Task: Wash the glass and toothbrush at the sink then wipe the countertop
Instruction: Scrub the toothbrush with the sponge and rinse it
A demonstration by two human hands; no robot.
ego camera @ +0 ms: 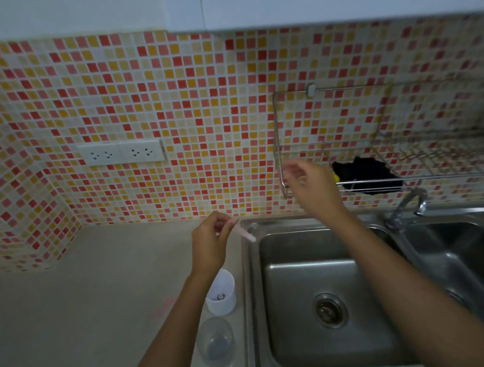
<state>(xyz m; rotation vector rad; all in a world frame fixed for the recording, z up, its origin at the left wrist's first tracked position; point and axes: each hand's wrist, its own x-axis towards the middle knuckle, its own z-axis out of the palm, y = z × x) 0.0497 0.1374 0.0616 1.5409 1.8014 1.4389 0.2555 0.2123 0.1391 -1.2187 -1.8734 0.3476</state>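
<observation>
At the sink [299,248], I'm keeping the toothbrush [247,236] ready for rinsing.
On the bench [69,301] beside it, the glass [215,343] is standing within reach and the white cup [223,306] is holding something small. My left hand [209,241] is pinching the toothbrush. My right hand [311,186] is hovering, blurred, so I can't tell its grip.

A home kitchen is shown. A double stainless-steel sink [299,250] with a tap [406,204] is set into a pale countertop [84,299]. Small red, orange and cream mosaic tiles [139,90] cover the wall, where a wire dish rack [407,151] and sockets [121,153] are mounted.
</observation>
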